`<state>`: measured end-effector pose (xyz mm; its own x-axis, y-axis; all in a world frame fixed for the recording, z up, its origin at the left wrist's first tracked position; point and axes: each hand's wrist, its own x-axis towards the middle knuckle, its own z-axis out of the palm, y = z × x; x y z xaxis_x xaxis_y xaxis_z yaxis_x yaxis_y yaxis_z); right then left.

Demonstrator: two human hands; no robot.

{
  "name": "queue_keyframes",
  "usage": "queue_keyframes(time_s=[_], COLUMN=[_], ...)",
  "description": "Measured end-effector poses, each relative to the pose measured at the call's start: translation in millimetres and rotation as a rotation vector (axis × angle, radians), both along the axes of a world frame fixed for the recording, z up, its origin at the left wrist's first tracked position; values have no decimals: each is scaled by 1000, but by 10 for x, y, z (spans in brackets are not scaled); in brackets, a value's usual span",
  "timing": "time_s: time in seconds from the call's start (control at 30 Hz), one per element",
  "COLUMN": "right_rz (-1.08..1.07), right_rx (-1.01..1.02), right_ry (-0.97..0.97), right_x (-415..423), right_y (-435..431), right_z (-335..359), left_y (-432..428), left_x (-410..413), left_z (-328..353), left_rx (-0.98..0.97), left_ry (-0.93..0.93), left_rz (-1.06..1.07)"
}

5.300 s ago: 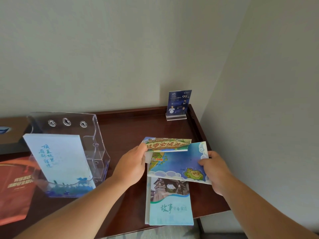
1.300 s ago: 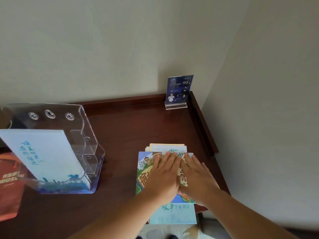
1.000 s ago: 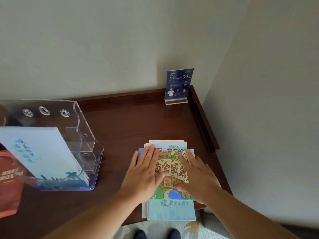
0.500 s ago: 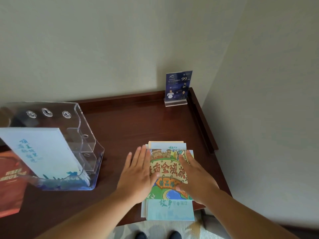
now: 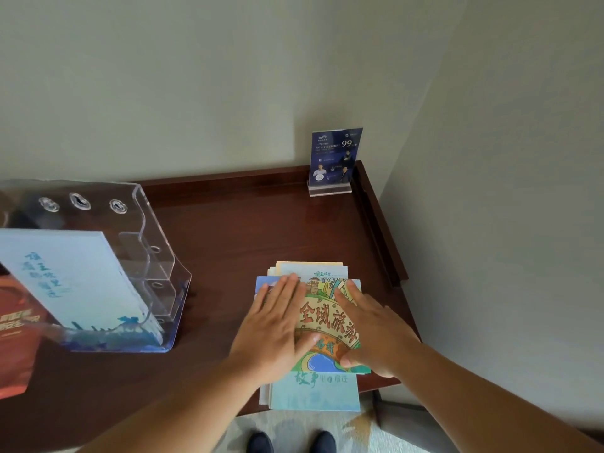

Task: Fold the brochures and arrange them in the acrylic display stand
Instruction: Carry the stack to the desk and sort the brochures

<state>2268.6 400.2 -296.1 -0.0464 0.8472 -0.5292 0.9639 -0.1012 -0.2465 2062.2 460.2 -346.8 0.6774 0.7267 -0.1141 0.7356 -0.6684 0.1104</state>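
Palms flatten colourful illustrated paper brochure (image 5: 327, 325), likely setting its fold.
L hand (image 5: 277, 322) & R hand (image 5: 372, 331), fingers straight and together, press it onto pale-blue brochure stack (image 5: 315, 393); clear acrylic display stand (image 5: 157, 273) well apart, left.

Soft, rather dim light leaves a faint sheen on the dark surface (image 5: 307, 223) toward one o'clock, while wide-angle stretch blurs the clear stand (image 5: 157, 256) at nine o'clock.
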Motion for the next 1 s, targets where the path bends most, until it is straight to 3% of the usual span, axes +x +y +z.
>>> queue_keyframes(time_s=[0.27, 0.43, 0.57, 0.83, 1.0], right_rz=[23, 63, 72, 56, 42], right_rx=[-28, -12, -33, -45, -76], right_ry=[61, -20, -41, -107, -185], right_x=[155, 111, 118, 47, -61], right_y=[-10, 1, 10, 27, 95], right_z=[14, 7, 14, 72, 186], left_y=[57, -245, -224, -134, -102], left_x=[-211, 319, 181, -413, -336], left_z=[70, 41, 3, 108, 335], left_rx=[-23, -51, -20, -78, -72], left_ry=[94, 16, 4, 134, 108], left_rz=[19, -58, -77, 86, 132])
